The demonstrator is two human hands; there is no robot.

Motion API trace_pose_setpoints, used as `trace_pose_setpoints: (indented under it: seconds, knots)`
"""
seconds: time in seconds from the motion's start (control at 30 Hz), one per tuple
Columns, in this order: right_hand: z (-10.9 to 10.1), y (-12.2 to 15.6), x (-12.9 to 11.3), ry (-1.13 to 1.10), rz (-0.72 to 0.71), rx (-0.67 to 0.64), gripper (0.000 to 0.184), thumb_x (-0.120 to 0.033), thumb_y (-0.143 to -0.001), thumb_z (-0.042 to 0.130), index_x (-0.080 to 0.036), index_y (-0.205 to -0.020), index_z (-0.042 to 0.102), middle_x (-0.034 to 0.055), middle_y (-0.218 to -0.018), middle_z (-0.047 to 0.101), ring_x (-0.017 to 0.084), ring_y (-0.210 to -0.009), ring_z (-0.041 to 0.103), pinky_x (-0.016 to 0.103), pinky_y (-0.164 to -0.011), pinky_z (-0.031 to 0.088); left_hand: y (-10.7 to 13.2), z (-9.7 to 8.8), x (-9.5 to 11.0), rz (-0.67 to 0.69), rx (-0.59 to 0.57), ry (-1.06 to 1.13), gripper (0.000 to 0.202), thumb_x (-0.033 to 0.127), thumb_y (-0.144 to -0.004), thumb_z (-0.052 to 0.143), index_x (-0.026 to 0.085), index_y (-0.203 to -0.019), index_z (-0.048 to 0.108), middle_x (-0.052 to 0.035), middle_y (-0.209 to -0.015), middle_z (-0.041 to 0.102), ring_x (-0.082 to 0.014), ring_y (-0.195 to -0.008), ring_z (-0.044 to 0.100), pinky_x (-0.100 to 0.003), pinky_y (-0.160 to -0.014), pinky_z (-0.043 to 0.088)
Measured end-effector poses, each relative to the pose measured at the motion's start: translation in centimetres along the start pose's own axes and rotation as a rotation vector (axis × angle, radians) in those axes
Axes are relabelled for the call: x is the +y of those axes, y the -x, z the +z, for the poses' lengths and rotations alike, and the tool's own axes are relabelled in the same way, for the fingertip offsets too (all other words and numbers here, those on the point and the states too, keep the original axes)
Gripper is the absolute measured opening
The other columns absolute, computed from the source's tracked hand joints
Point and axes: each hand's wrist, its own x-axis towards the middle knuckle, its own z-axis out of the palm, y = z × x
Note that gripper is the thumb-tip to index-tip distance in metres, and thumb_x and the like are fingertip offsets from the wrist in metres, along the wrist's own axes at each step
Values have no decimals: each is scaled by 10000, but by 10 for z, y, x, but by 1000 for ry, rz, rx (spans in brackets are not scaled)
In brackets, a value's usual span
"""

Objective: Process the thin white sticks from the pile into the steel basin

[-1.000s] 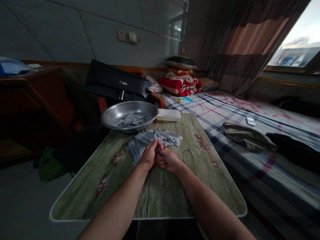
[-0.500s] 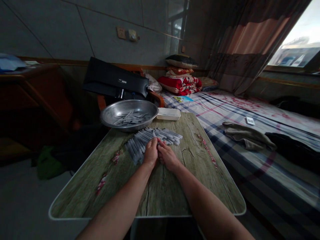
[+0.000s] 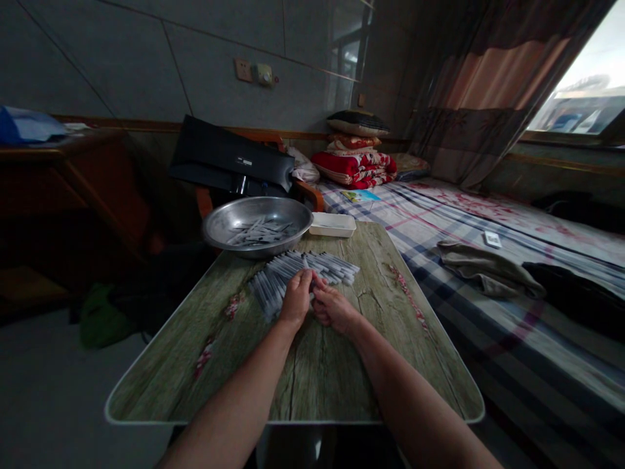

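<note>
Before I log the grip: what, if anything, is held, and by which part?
Cannot be told: the left hand and right hand, close together beside the slim tubes, hide anything between them.

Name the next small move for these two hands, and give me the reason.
I'd probably part the left hand and right hand slightly: they meet close to the pen-like sticks spread on the table and hide whatever may lie between them, so a small gap should bring it into view.
</note>
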Motion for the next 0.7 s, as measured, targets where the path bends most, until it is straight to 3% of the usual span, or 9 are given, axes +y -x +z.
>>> trace_pose_setpoints:
  seconds: [0.13, 0.23, 0.33, 0.43, 0.53, 0.7]
  knots:
    - [-5, -2, 3, 36, -34, -85, 522, -567, -831, 665, -253, -1213, 500, -137, -495, 397, 61, -335, 216, 178, -366, 111, -4, -6, 4, -11, -39, 21, 438, 628, -783, 709, 203, -723, 620, -26, -679, 664, -226, -794, 699, -318, -745, 523]
    - [-10, -1, 0, 31, -46, -128, 478, -589, -803, 684, -222, -1076, 546, -89, -587, 511, 43, -340, 234, 197, -353, 100, -12, -13, 5, -26, 37, 114, 450, 634, -755, 726, 200, -732, 607, -41, -817, 704, -209, -836, 687, -296, -710, 517]
    - [-17, 0, -4, -66, -11, -160, 414, -536, -768, 727, -214, -953, 543, -100, -583, 442, 40, -364, 218, 196, -363, 97, -16, -18, 9, -98, 108, 226, 429, 577, -721, 779, 188, -758, 600, -6, -770, 654, -135, -683, 631, -243, -617, 488]
    - [-24, -4, -8, -184, -45, -137, 357, -487, -763, 732, -207, -859, 532, -119, -511, 302, 58, -394, 204, 194, -384, 136, -13, -19, 15, -257, -53, 323, 394, 465, -703, 829, 167, -871, 632, 50, -618, 534, -71, -508, 500, -188, -495, 411]
    - [-29, -9, -10, -254, -74, -26, 389, -513, -786, 718, -208, -767, 476, -110, -488, 303, 57, -399, 208, 194, -396, 137, -7, -18, 18, -413, -269, 368, 414, 312, -684, 852, 181, -1004, 624, 83, -560, 481, -49, -434, 411, -149, -417, 320]
    - [-29, -12, -7, -274, -102, 99, 524, -689, -777, 683, -225, -772, 439, -113, -488, 336, 47, -372, 185, 189, -386, 81, -3, -22, 16, -603, -451, 361, 310, 228, -705, 796, 197, -929, 583, 102, -501, 426, -29, -362, 310, -122, -365, 231]
